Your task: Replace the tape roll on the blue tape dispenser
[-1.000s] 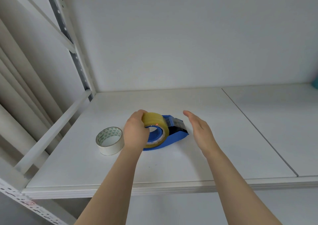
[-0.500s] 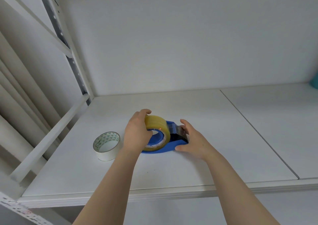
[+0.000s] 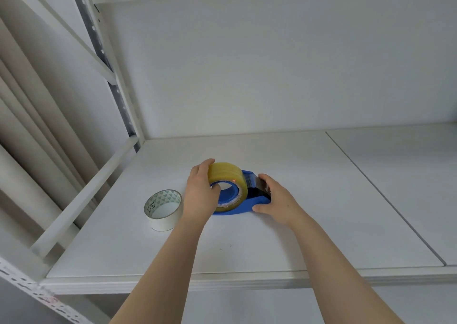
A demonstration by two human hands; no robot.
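Observation:
The blue tape dispenser lies on the white shelf, near its middle. A yellowish clear tape roll sits on the dispenser's blue hub. My left hand grips that roll from its left side, thumb at the hub. My right hand holds the dispenser's right end, fingers over the black cutter part. A white tape roll with a green triangle pattern inside stands on the shelf just left of my left hand, apart from it.
The shelf has a white back wall and a perforated metal upright at the back left. A seam runs across the shelf on the right. The shelf's front edge lies below my forearms.
My right hand came in from open in the air and closed on the dispenser's right end. My left hand kept its grip on the yellowish roll.

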